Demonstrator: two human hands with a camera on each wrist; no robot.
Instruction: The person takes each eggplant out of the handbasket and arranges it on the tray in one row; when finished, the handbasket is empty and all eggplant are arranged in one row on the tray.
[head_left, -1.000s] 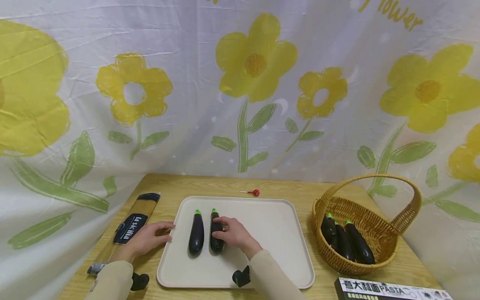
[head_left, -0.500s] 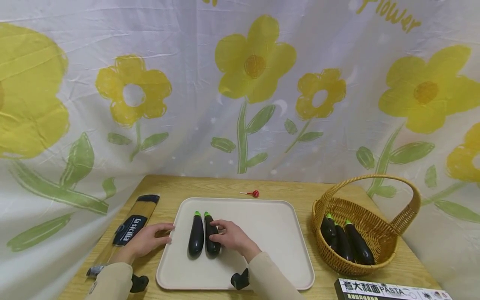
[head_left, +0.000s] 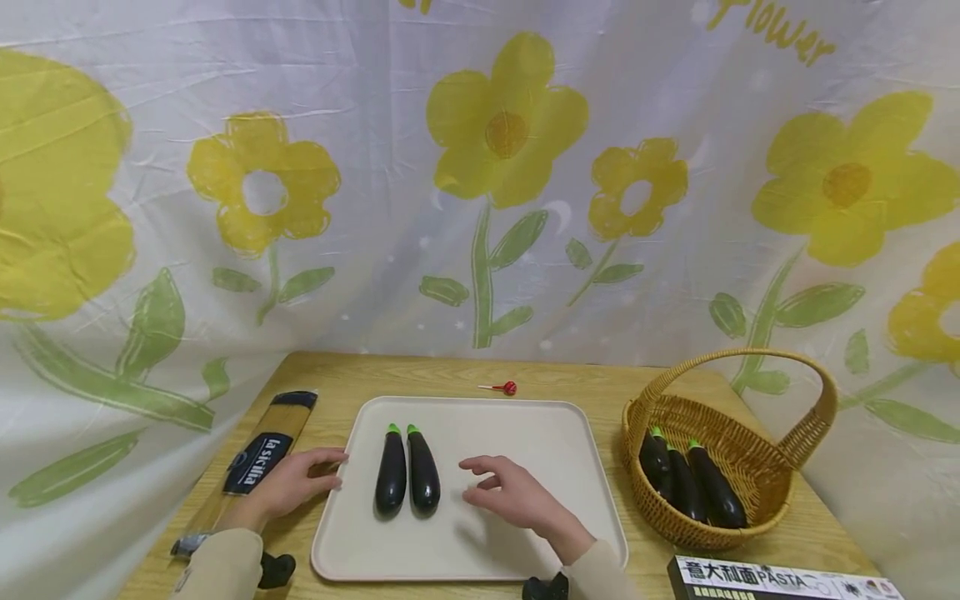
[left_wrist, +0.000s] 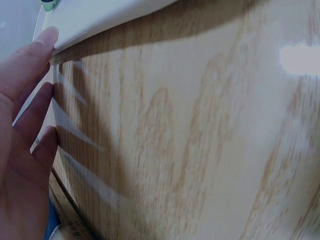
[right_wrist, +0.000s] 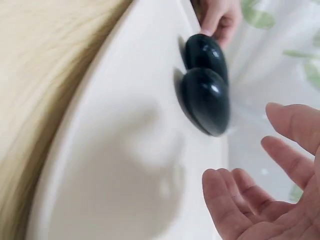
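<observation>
Two dark eggplants with green stem ends, the left eggplant [head_left: 391, 472] and the right eggplant [head_left: 424, 472], lie side by side on the left half of a white tray [head_left: 540, 433]. My right hand [head_left: 517, 500] hovers over the tray to their right, fingers apart and holding nothing. In the right wrist view its fingertips [right_wrist: 215, 187] are clear of the right eggplant [right_wrist: 206, 100]. My left hand [head_left: 296, 483] rests at the tray's left edge with loose fingers. In the left wrist view its thumb meets the rim of the tray [left_wrist: 100, 25].
A wicker basket [head_left: 765, 508] holding several eggplants [head_left: 716, 487] stands on the right. A black pasta box [head_left: 780, 579] lies at the front right. A spaghetti bag [head_left: 262, 458] lies left, partly behind my left arm. Beyond the tray is a red lollipop [head_left: 509, 388]; a flowered curtain [head_left: 390, 250] hangs behind.
My right hand slid the right eggplant leftward until it lay close beside the other, then let go and moved off to the right. The left hand has stayed at the tray's edge.
</observation>
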